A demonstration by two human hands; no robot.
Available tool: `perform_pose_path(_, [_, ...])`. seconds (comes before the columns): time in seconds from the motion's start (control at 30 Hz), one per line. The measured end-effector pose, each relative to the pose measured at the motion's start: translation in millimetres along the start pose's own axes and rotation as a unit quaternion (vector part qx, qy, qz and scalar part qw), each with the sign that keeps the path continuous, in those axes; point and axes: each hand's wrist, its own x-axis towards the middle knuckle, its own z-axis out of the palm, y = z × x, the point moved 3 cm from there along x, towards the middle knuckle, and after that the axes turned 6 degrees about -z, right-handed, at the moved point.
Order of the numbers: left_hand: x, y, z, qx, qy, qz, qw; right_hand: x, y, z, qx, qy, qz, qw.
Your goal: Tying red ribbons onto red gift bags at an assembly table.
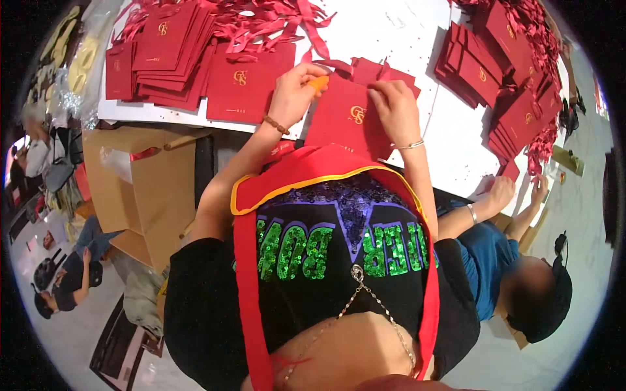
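A flat red paper gift bag [342,120] with a gold emblem is in front of me at the table's near edge. My left hand [295,91] is closed at its upper left corner, fingers pinched by a dark red ribbon [339,66]. A small orange piece [319,83] shows at those fingertips; whether it is worn or held I cannot make out. My right hand [396,112] grips the bag's upper right side, fingers bent over its face. Another red bag [251,81] lies flat just left of my left hand, and more bags [404,79] lie partly hidden behind the gripped one.
Stacked red bags [173,45] with tangled ribbons fill the far left of the white table [391,26]. Further bag piles [473,65] lie at right, where a co-worker's hand [501,194] works. An open cardboard box [153,189] stands below the table's left edge.
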Motion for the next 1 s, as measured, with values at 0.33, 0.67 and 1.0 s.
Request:
perform_pose_path(0.33, [-6.3,3.5,18.5,0.249,0.04,0.165,0.953,6.5,-24.7,7.6,-0.075,-0.102,0.015,0.992])
perform_pose_path(0.67, [-18.0,17.2,26.4,0.301,0.056,0.16,0.939,10.0,10.8,24.5,0.234,-0.231,0.188,0.926])
perform_pose_path(1.0, [-22.1,23.6,29.3,0.315,0.038,0.171,0.933,4.9,15.0,27.5,0.269,-0.207,0.175,0.924])
